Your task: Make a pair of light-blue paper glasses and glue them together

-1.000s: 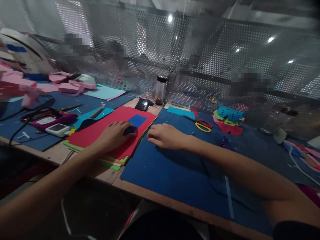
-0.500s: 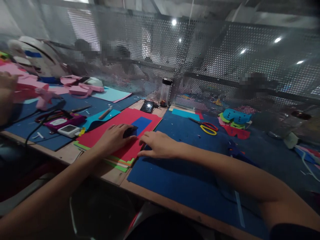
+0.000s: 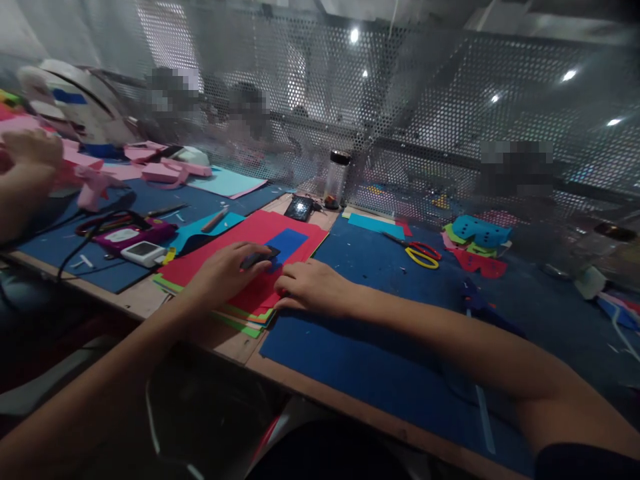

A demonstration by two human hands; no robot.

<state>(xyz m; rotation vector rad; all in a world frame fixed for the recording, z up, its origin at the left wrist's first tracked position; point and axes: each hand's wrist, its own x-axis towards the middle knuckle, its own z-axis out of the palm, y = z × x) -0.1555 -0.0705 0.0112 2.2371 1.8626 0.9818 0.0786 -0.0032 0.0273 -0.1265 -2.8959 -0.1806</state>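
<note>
My left hand [image 3: 223, 272] rests on a stack of coloured sheets with a red sheet [image 3: 255, 224] on top. Between its thumb and fingers is a small dark flat object [image 3: 267, 254], lying partly over a blue strip [image 3: 290, 245] on the red sheet. Its kind cannot be made out. My right hand [image 3: 317, 287] lies at the stack's right edge, fingers curled and thumb tucked below them. Whatever those fingers pinch is hidden. Yellow and red handled scissors [image 3: 423, 255] lie beyond my right hand on the dark blue mat [image 3: 345, 353].
A lidded clear jar [image 3: 337, 180] and a black device [image 3: 299, 208] stand near the perforated screen. Cut mask-like pieces [image 3: 477, 233] and a blue glue gun [image 3: 483, 303] are at right. Leftward are a purple device [image 3: 135, 233], a pink glue gun [image 3: 91, 187] and another person's hand [image 3: 35, 150].
My right hand's fingers have curled in more at the sheet edge. More of the dark object shows under my left hand. The other person's hand has come further into view at left.
</note>
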